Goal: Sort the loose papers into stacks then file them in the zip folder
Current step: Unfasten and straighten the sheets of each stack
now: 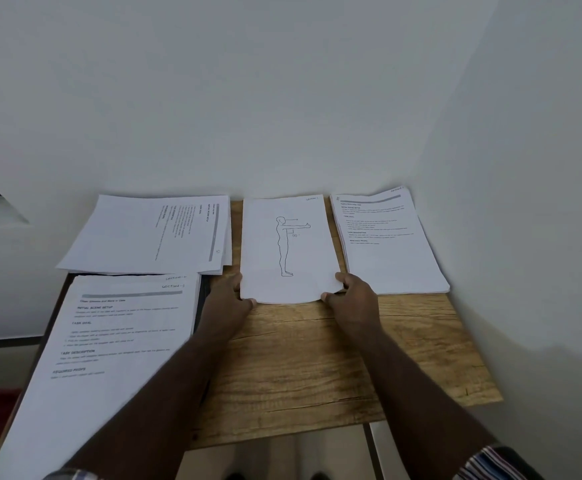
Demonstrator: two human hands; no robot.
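Fingers of both my hands pinch the near corners of the middle stack (284,251): left hand (229,297) grips its near-left corner, right hand (350,297) its near-right corner, thumbs curled onto the top sheet. Top sheet shows a line drawing of a standing figure with one arm held out. Stack lies flat on the wooden table (303,362), light oak grain, a few dark cracks running across.

Near left, a big stack of printed pages (109,344) overhangs the table's left edge, lying on something dark; cannot tell if that is the zip folder. Striped sleeve (490,462) at my right arm, bottom corner.

Further back on the left, a looser pile (151,233) turned sideways, sheets fanned a bit. Far right, another neat stack (386,244) with text, just beside the middle one, its far corner curled up against the wall.

Table butts into a corner of plain white walls (282,98). Dark opening at far left edge. Pale floor below the table's near edge.
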